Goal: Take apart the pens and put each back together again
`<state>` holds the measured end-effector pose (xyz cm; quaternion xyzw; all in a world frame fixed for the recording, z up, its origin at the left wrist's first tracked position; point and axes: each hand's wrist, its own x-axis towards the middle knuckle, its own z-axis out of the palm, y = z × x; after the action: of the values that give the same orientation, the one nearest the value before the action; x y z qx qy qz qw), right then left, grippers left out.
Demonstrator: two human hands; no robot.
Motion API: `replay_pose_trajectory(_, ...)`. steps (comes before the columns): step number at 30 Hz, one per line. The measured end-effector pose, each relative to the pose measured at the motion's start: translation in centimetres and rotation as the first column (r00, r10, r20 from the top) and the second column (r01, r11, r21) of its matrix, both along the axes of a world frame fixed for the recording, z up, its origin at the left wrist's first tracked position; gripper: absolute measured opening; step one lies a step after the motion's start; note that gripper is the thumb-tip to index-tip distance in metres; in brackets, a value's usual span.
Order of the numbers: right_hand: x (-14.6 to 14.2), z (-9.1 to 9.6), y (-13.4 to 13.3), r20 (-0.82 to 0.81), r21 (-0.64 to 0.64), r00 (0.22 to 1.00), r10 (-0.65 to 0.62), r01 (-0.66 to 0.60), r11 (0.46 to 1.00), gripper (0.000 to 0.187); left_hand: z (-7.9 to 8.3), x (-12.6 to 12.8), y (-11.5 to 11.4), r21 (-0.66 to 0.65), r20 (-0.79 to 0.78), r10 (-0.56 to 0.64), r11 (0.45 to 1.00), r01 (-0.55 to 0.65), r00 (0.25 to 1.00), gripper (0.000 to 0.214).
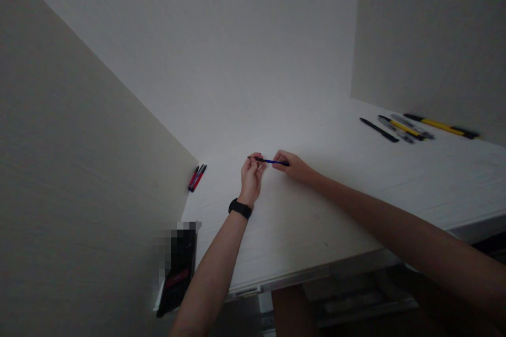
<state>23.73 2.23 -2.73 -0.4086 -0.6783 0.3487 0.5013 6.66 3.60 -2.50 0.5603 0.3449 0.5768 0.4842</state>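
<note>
A slim blue-and-black pen (269, 161) lies level in the air above the white tabletop (300, 210), held between both hands. My left hand (251, 171) pinches it towards its left end, and my right hand (290, 165) grips its right end. A black band or watch (240, 208) circles my left wrist. Neither hand touches the other pens on the table.
Several yellow, grey and black pens (411, 127) lie at the far right against the wall. A few red pens (196, 178) lean at the left wall. A black pouch (179, 268) with a red patch sits by the table's left corner, partly pixelated. White panels (197, 52) rise behind.
</note>
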Motion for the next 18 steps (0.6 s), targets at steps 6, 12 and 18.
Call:
replay_pose_trajectory(6, 0.16, 0.13, -0.08, -0.037, -0.022, 0.997, 0.067, -0.068, 0.997, 0.023, -0.27, -0.06, 0.25, 0.023, -0.009, 0.052, 0.998, -0.051, 0.999, 0.034)
replay_pose_trajectory(12, 0.38, 0.43, -0.24, -0.018, 0.012, 1.0, -0.013, 0.013, 1.0, 0.023, -0.4, -0.24, 0.37, 0.116, -0.022, 0.131, 0.985, -0.128, 0.991, 0.034)
replay_pose_trajectory(18, 0.34, 0.17, -0.02, 0.019, 0.014, 0.999, -0.044, 0.043, 0.999, 0.025, -0.21, -0.23, 0.42, 0.109, 0.019, 0.107, 0.988, -0.108, 0.994, 0.032)
